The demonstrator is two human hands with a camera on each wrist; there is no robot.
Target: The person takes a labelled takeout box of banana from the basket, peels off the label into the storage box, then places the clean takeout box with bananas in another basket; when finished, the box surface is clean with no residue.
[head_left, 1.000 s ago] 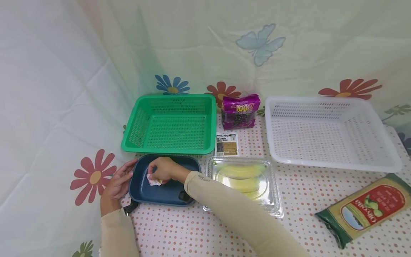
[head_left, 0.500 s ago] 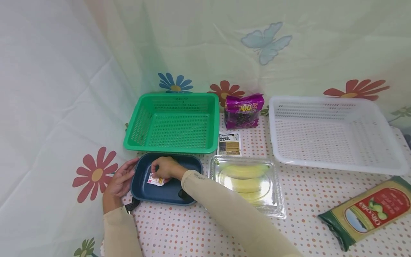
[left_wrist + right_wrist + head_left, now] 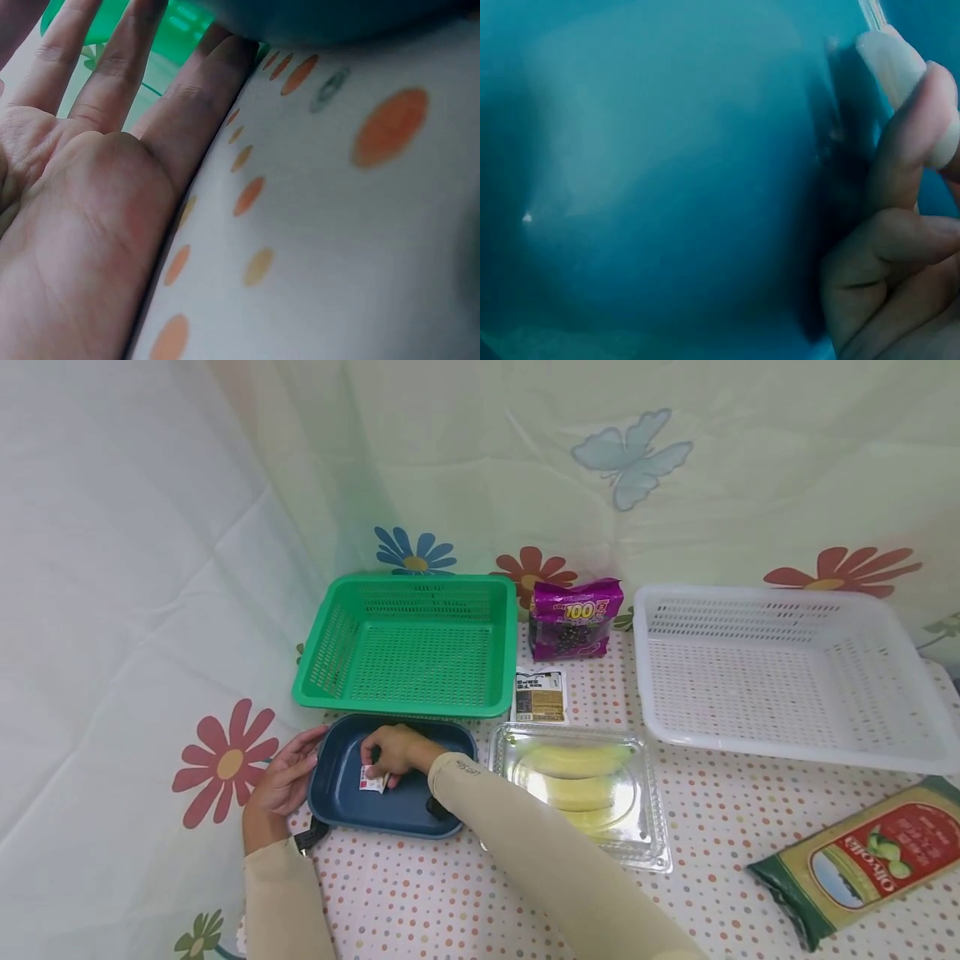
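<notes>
The right hand [image 3: 393, 752] pinches a small white packet [image 3: 372, 779] low inside the dark blue tray [image 3: 341, 793], while the left hand [image 3: 283, 781], fingers straight, rests against the tray's left rim. The packet looks nearly set down but not released; the green basket [image 3: 408, 643] and white basket [image 3: 787, 668] hold nothing.

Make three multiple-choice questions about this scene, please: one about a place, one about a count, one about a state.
1. Where is the small packet?
A. in the green basket
B. in the blue tray
C. on the clear box

2. How many perforated baskets stand on the table?
A. one
B. two
C. three

3. How is the left hand?
A. flat against the tray's side
B. gripping the purple bag
C. in a fist

Answers: 1 B, the right hand pinches it inside the blue tray. 2 B, a green basket and a white basket. 3 A, straight fingers touch the tray.
</notes>
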